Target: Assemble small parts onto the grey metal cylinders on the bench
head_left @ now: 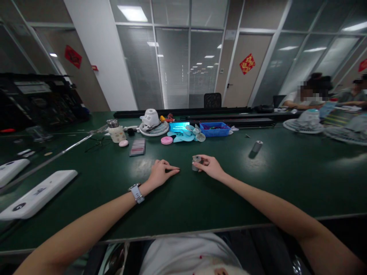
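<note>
My right hand [210, 167] is closed round a small grey metal cylinder [195, 164], thumb in front and fingers behind. The cylinder stands upright on or just over the dark green tabletop [183, 206], with a dark spot in its top. Left of it, apart from the cylinder, my left hand [162, 172] rests low at the table. Its thumb and index finger come together in a pinch pointing right. Whatever they may hold is too small to make out. A second grey cylinder [257, 146] stands tilted farther to the right.
Behind my hands lie a white fan [151, 119], light blue fan blades [183, 135], a blue tray [216, 129] of small parts, a pink disc [166, 141] and a patterned bottle [117, 133]. White devices [38, 194] lie left. People [304, 97] sit far right.
</note>
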The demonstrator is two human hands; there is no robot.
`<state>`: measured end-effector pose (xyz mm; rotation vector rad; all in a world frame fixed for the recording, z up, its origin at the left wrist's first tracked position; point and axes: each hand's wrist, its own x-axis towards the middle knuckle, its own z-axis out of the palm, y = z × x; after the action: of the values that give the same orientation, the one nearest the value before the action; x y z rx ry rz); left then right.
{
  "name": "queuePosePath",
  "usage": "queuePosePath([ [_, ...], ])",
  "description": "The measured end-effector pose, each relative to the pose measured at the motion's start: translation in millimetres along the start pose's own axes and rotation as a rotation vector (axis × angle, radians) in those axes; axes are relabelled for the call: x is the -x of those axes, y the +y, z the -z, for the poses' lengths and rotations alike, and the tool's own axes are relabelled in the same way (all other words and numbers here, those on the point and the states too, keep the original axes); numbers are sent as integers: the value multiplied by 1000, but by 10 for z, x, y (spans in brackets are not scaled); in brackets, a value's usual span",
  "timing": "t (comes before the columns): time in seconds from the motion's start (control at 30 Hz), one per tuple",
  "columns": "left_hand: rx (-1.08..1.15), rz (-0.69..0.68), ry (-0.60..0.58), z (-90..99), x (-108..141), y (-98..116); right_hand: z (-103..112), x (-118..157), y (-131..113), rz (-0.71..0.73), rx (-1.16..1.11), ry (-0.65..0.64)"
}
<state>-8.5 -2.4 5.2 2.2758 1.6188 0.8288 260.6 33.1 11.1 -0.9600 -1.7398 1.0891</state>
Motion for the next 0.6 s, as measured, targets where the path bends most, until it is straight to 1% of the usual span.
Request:
queuePosePath([
  [0.03,3,2,-3,-1,-6,-7,189,-43,47,19,77,87],
  [0.1,20,-1,2,9,-7,-10,632,-136,165,48,282,305],
  [0.17,53,-5,10,25,-3,-2,1079,-220,305,25,475,527],
  [0.2,78,0,18,31,-1,5,1275,-252,378,-2,552,613],
  [0.23,108,13,31,35,-2,15,1439,-278,451,-36,610,674],
  [0.3,162,59,68,36,-8,34,1661,-312,583,-112,680,727],
  [0.33,177,87,86,35,-13,42,1719,-321,635,-154,688,720],
  [0.4,188,146,112,32,-23,51,1755,-324,687,-242,658,668],
  [0.47,189,188,124,36,-33,45,1713,-304,647,-312,655,631],
  [0.5,193,201,126,42,-38,38,1671,-286,588,-323,695,648],
  [0.53,200,210,125,49,-43,28,1613,-262,504,-306,767,689],
  [0.57,211,218,123,57,-49,16,1534,-234,400,-252,859,742],
  [0.6,223,225,120,66,-55,5,1432,-202,283,-163,951,788],
])
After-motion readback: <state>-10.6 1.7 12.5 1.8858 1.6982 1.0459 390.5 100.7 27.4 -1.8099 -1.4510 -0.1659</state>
